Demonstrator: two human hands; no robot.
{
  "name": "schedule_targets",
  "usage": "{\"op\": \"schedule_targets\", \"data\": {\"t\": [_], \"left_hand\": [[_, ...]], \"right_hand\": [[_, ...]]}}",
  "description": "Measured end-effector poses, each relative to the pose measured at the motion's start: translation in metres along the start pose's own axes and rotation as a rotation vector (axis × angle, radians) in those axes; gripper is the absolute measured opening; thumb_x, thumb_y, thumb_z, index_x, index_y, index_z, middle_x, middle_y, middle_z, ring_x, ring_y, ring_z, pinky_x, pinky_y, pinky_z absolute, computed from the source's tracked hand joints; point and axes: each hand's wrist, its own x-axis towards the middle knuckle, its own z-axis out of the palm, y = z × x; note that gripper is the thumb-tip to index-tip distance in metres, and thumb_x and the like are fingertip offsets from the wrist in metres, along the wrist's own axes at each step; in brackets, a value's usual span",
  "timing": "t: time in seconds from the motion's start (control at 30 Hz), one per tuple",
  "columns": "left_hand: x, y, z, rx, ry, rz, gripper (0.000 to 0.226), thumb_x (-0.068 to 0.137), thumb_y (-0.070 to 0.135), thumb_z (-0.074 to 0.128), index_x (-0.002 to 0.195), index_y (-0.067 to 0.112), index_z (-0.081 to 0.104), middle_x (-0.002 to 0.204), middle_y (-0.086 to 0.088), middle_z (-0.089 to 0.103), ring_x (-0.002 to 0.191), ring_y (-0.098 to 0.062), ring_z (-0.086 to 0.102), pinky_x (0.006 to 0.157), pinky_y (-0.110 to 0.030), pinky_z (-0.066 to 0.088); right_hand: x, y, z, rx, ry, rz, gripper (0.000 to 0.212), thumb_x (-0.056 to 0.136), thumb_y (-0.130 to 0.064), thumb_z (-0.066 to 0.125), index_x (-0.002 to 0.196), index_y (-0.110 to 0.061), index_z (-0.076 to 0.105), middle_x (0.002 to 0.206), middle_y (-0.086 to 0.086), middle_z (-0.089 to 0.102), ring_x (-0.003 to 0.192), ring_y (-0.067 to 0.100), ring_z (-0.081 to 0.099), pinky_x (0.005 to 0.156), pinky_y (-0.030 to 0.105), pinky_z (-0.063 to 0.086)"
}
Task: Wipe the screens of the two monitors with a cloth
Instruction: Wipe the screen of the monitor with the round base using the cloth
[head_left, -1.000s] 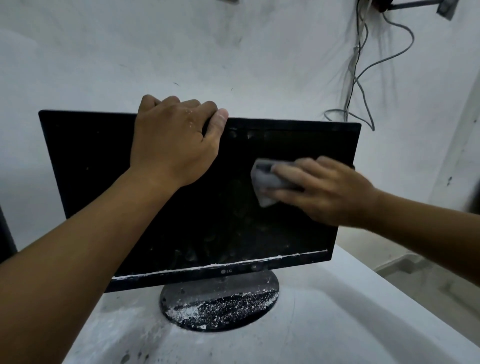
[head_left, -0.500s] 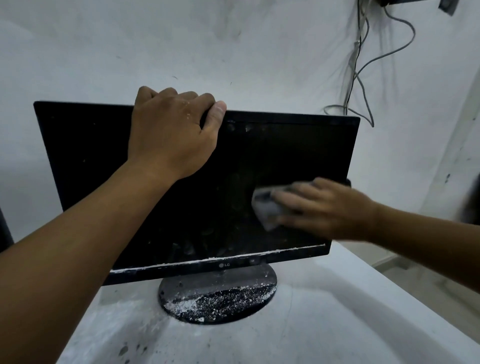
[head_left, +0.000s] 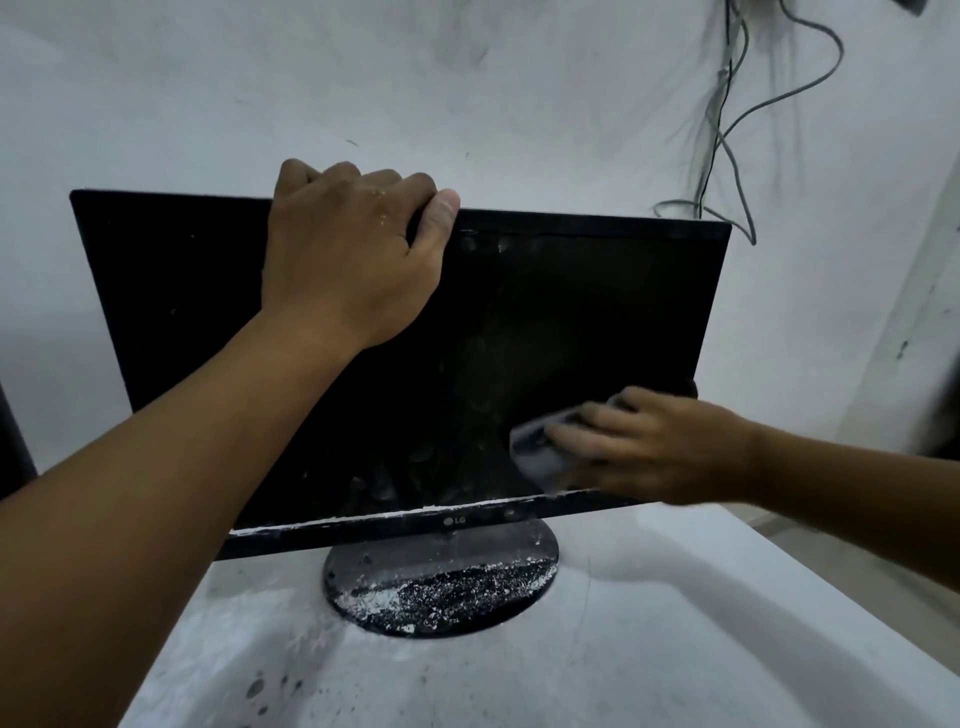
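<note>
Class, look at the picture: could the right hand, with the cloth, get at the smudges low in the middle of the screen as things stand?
Probably yes. The right hand presses the cloth low on the screen, and nothing lies between it and the smudges; the left hand grips the top edge, well above.

White table (head_left: 675, 649), white wall (head_left: 467, 78), grey cables (head_left: 727, 130) hanging.

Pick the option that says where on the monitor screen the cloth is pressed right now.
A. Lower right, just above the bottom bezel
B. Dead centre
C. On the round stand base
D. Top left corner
A: the right hand presses the cloth against the lower right of the monitor screen, just above the bottom bezel.
</note>
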Motion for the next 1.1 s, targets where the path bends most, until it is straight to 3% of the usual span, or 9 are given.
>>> {"op": "schedule_targets", "data": {"t": [0.17,0.27,0.47,0.53,0.7,0.83,0.93,1.0,1.1], "left_hand": [[0.001,0.001,0.003,-0.004,0.005,-0.003,0.046,0.104,0.046,0.029,0.081,0.02,0.06,0.076,0.0,0.065,0.073,-0.027,0.051,0.081,-0.041,0.031],[0.001,0.0,0.003,-0.003,0.005,-0.004,0.047,0.104,0.046,0.029,0.083,0.02,0.061,0.077,0.001,0.065,0.074,-0.026,0.051,0.08,-0.04,0.028],[0.0,0.001,0.002,-0.008,0.004,-0.013,0.046,0.104,0.046,0.029,0.083,0.02,0.061,0.076,0.002,0.064,0.072,-0.022,0.044,0.079,-0.04,0.027],[0.0,0.0,0.002,-0.017,0.001,-0.025,0.046,0.104,0.046,0.029,0.082,0.021,0.06,0.076,0.002,0.064,0.072,-0.02,0.041,0.08,-0.04,0.027],[0.001,0.0,0.002,-0.03,-0.004,-0.038,0.043,0.104,0.045,0.03,0.077,0.022,0.055,0.074,0.003,0.063,0.071,-0.02,0.04,0.08,-0.04,0.027],[0.001,0.002,0.0,-0.018,-0.004,-0.031,0.043,0.104,0.045,0.03,0.078,0.022,0.055,0.075,0.003,0.063,0.071,-0.019,0.039,0.078,-0.038,0.024],[0.001,0.001,0.001,-0.018,-0.002,-0.033,0.043,0.104,0.044,0.031,0.08,0.021,0.058,0.075,0.003,0.064,0.072,-0.019,0.038,0.079,-0.038,0.025],[0.001,0.0,0.001,-0.012,-0.003,-0.036,0.044,0.104,0.044,0.031,0.08,0.02,0.059,0.076,0.003,0.064,0.072,-0.019,0.038,0.079,-0.037,0.022],[0.002,0.0,0.002,-0.011,-0.016,-0.035,0.045,0.104,0.045,0.029,0.082,0.02,0.06,0.077,0.003,0.064,0.073,-0.022,0.044,0.079,-0.037,0.022]], "right_hand": [[0.007,0.012,-0.005,0.039,0.155,0.409,0.042,0.103,-0.009,0.043,0.144,-0.015,0.055,0.139,0.023,0.049,0.103,0.038,0.06,0.072,0.044,0.054],[0.0,-0.013,0.002,0.07,0.079,0.28,0.044,0.104,-0.009,0.032,0.144,-0.014,0.051,0.139,0.024,0.045,0.103,0.038,0.062,0.072,0.041,0.056],[-0.024,-0.025,0.011,0.093,-0.057,0.022,0.036,0.105,-0.014,0.036,0.138,-0.019,0.049,0.137,0.016,0.046,0.104,0.031,0.064,0.069,0.036,0.056],[-0.023,-0.01,0.01,0.058,-0.024,0.014,0.039,0.107,-0.013,0.035,0.143,-0.021,0.048,0.14,0.017,0.047,0.107,0.033,0.06,0.071,0.038,0.055],[-0.016,-0.011,0.013,0.051,0.063,0.273,0.046,0.101,-0.007,0.036,0.146,-0.015,0.043,0.142,0.023,0.042,0.112,0.037,0.051,0.076,0.042,0.054],[-0.025,-0.03,0.016,0.066,-0.059,0.084,0.041,0.104,-0.014,0.034,0.143,-0.018,0.046,0.141,0.019,0.044,0.11,0.035,0.06,0.075,0.04,0.056],[-0.021,-0.016,0.009,0.029,-0.039,0.005,0.04,0.108,-0.013,0.028,0.141,-0.021,0.049,0.141,0.017,0.046,0.105,0.033,0.064,0.073,0.039,0.056],[-0.013,0.007,0.002,-0.025,0.047,0.118,0.041,0.107,-0.012,0.03,0.141,-0.021,0.049,0.14,0.021,0.046,0.104,0.036,0.064,0.072,0.04,0.053],[0.004,0.042,-0.012,-0.053,0.184,0.498,0.05,0.101,-0.011,0.043,0.151,-0.019,0.046,0.139,0.024,0.043,0.104,0.04,0.056,0.073,0.046,0.05]]}}
